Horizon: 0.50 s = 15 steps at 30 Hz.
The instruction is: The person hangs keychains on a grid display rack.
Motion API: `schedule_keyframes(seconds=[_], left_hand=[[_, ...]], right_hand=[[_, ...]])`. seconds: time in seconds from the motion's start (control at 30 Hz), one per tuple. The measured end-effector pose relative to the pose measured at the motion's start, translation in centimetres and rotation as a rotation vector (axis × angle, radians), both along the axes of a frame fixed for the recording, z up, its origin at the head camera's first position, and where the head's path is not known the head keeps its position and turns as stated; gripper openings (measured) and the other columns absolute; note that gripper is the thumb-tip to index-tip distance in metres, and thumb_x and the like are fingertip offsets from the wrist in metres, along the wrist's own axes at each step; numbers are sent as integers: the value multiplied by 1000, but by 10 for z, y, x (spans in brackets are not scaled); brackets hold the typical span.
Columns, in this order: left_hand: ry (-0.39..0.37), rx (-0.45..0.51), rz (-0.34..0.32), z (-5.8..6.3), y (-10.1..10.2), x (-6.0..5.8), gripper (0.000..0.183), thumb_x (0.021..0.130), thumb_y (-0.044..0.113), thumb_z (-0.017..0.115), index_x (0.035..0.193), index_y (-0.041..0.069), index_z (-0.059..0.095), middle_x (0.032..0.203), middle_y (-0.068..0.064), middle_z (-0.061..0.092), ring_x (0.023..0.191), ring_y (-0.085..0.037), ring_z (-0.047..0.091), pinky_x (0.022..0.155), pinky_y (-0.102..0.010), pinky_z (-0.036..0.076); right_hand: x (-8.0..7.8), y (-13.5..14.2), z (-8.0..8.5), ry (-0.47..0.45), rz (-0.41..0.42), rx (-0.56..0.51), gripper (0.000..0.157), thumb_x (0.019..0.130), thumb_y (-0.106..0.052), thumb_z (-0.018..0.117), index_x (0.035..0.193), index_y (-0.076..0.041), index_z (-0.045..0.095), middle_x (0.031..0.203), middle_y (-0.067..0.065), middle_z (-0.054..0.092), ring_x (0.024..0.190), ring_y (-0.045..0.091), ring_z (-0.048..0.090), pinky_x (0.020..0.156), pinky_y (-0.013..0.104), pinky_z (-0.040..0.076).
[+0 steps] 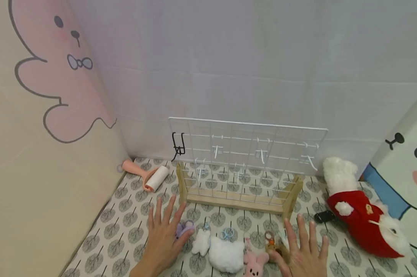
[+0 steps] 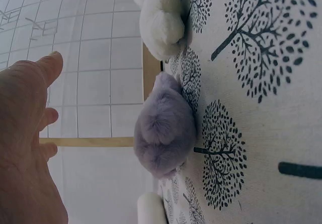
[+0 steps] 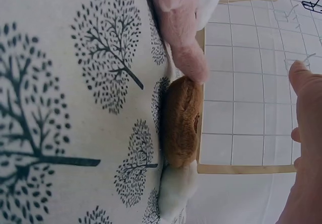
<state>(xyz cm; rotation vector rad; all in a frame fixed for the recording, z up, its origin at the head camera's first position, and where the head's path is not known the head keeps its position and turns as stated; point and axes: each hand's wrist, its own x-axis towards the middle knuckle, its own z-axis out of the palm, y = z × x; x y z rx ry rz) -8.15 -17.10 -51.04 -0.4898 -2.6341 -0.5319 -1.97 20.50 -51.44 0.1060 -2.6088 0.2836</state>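
Observation:
My left hand (image 1: 165, 232), fingers spread, hovers beside a purple plush keychain (image 1: 185, 228), which the left wrist view shows as a fuzzy purple toy (image 2: 165, 128) lying on the cloth below the hand. With its fingers also spread, my right hand (image 1: 305, 250) is over the right end of the plush row, partly covering a brown plush keychain (image 1: 279, 250). Between the hands lie a small white plush (image 1: 201, 242), a bigger white plush (image 1: 226, 254) and a pink bunny plush (image 1: 255, 264). In the right wrist view the brown plush (image 3: 181, 123) lies between pink and whitish ones.
Behind the toys stands a white wire grid rack (image 1: 243, 161) on a wooden base, with several white hooks and a black hook (image 1: 178, 148). A lint roller (image 1: 149, 177) lies back left. A red-dressed plush (image 1: 364, 215) and a small black object (image 1: 324, 216) are at right.

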Motion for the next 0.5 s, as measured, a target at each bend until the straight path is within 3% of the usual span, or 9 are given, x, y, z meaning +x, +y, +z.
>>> schedule_keyframes(seconds=[0.17,0.3,0.5], left_hand=[[-15,9,-5,2,-1,-5,77,104,59,57,169,28,29,178,-8,13,162,-42,-9,126,-64,-8],[-25,43,-5,3,-3,-9,79,100,50,67,167,22,36,177,-10,15,162,-43,-5,126,-65,-5],[-64,123,-11,5,-8,-21,81,98,36,74,165,12,36,173,-19,23,158,-52,7,118,-79,10]], right_hand=[[-3,0,-1,-37,-8,-18,89,98,-86,13,170,-38,-5,179,-2,-12,163,25,-17,124,72,-5],[-3,-1,-4,-49,-23,-35,90,98,-86,19,171,-37,-1,179,1,-7,164,34,-6,118,79,10],[-5,5,-13,-54,-8,-110,87,104,-73,40,171,-22,17,179,10,7,164,38,2,122,76,7]])
